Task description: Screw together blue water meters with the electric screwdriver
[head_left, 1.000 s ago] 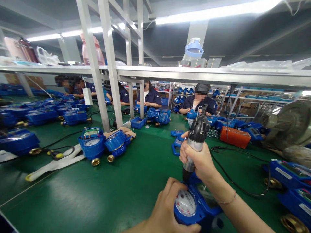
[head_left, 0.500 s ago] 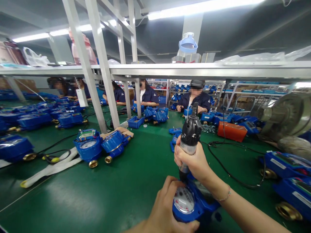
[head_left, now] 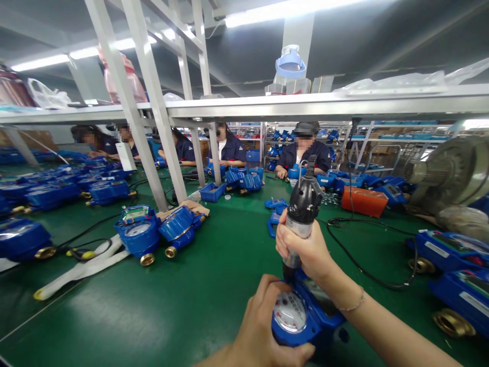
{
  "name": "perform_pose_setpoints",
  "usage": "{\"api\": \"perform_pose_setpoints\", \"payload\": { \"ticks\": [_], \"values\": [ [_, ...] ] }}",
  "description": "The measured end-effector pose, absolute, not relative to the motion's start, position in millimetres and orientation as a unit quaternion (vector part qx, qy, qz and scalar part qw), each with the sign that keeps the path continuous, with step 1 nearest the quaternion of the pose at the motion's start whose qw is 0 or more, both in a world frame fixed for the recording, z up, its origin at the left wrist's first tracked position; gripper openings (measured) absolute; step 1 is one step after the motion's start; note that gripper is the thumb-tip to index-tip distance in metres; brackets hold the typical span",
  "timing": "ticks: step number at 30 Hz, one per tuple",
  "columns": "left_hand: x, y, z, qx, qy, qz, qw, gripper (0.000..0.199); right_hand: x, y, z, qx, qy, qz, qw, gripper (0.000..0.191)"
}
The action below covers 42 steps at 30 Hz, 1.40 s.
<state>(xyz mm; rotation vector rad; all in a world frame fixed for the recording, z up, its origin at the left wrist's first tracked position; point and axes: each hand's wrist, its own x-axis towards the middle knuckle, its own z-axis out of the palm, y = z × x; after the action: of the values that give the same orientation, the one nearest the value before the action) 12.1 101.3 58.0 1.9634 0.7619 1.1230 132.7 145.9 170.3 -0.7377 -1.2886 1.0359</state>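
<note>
Head view: your right hand [head_left: 301,244] is wrapped around a black-and-silver electric screwdriver [head_left: 303,214], its fingers [head_left: 292,239] curled closed around the grip. The tool stands nearly upright, with its dark nose down at the far edge of a blue water meter [head_left: 328,321] low in the frame, just right of centre. Your left hand [head_left: 263,321] steadies that meter from the near side, fingers pressed together and curved over the edge of the dial [head_left: 289,312]. They hold the body rather than pinching a small part, and you cannot tell where the thumb sits.

As far as the frame shows, the meter's dial and display window are in place and its housing is together. The screwdriver's nose is at the housing, but you cannot tell how many screws are in or still to go.

More blue meters with brass fittings [head_left: 453,323] lie at the right edge of the green bench mat [head_left: 114,316]. Two others [head_left: 137,234] sit left of centre, and further rows fill the upper left. A black cable [head_left: 367,260] runs across the mat to your right, and an orange case [head_left: 364,201] lies beyond it.
</note>
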Motion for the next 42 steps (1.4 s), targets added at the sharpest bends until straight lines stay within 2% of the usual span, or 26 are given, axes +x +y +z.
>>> {"api": "perform_pose_setpoints", "payload": {
  "ticks": [5, 17, 28, 33, 38, 42],
  "values": [
    [10.0, 102.5, 54.9, 0.778, 0.29, 0.431, 0.352, 0.065, 131.5, 141.2, 172.0, -0.313, -0.559, 0.444, 0.627, 0.021],
    [-1.0, 101.3, 58.3, 0.804, 0.29, 0.395, 0.336, 0.058, 126.8, 148.9, 174.0, -0.315, -0.597, 0.456, 0.58, 0.023],
    [-1.0, 99.6, 56.5, 0.779, 0.333, 0.392, 0.359, 0.072, 127.5, 149.4, 174.1, -0.323, -0.606, 0.437, 0.581, 0.021],
    [0.3, 100.3, 48.0, 0.769, 0.352, 0.399, 0.353, 0.068, 129.8, 153.8, 170.8, -0.307, -0.619, 0.438, 0.575, 0.027],
    [0.2, 102.9, 40.7, 0.778, 0.337, 0.412, 0.334, 0.069, 138.8, 138.5, 205.6, -0.25, -0.62, 0.403, 0.625, 0.024],
    [0.2, 104.0, 39.6, 0.783, 0.325, 0.419, 0.326, 0.069, 146.0, 105.4, 245.9, -0.232, -0.624, 0.409, 0.624, 0.025]
  ]
}}
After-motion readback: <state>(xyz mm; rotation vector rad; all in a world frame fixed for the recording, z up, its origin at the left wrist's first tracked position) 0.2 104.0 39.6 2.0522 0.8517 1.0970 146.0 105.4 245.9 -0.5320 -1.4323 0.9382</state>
